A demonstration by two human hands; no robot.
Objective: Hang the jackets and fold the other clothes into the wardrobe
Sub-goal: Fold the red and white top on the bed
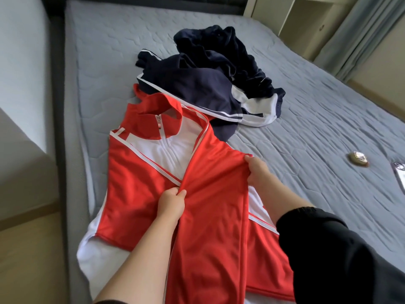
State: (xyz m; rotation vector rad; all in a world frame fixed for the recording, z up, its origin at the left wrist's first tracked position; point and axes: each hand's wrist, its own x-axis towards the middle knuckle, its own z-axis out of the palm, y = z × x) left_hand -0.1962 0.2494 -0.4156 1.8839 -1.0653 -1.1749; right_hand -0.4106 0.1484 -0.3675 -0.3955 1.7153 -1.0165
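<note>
A red and white zip jacket (135,172) lies front up on the grey mattress (306,128), collar toward the headboard. One red sleeve is folded across its chest. My left hand (172,201) pinches that sleeve near the jacket's middle. My right hand (258,172) grips the sleeve's right edge. Behind the collar lies a navy and white jacket (197,91), and a dark navy fleece garment (219,47) is heaped behind that one.
A small round gold object (358,158) and the corner of a phone (400,172) lie on the mattress at the right. The dark bed frame (58,106) runs along the left. Curtains (359,34) and a pale cabinet (306,16) stand past the bed's far right.
</note>
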